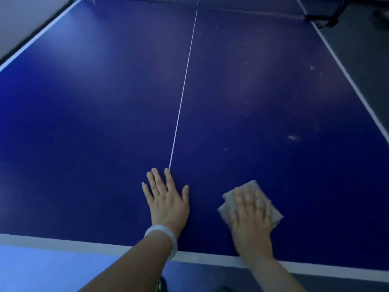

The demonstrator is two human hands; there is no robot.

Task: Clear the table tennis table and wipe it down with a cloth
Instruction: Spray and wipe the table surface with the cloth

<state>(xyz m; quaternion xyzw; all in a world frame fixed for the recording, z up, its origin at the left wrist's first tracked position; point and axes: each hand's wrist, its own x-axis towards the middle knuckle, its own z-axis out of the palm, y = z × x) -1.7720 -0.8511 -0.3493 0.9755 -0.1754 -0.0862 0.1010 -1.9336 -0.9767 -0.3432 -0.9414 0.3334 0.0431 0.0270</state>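
The blue table tennis table (pixel 105 114) fills the view, with a white centre line running away from me. My left hand (pixel 167 199) lies flat on the surface at the near end of that line, fingers straight and spread. My right hand (pixel 251 216) presses flat on a folded grey cloth (pixel 229 202) to the right of it, near the table's front edge. The right hand and cloth are slightly blurred. Pale dusty smudges (pixel 293 137) mark the right half of the table.
The white front edge line (pixel 63 242) runs across below my wrists. The net (pixel 242 5) crosses the far end, with its dark clamp (pixel 328 17) at the right corner. Grey floor (pixel 362 45) lies to the right, a pale wall at the far left.
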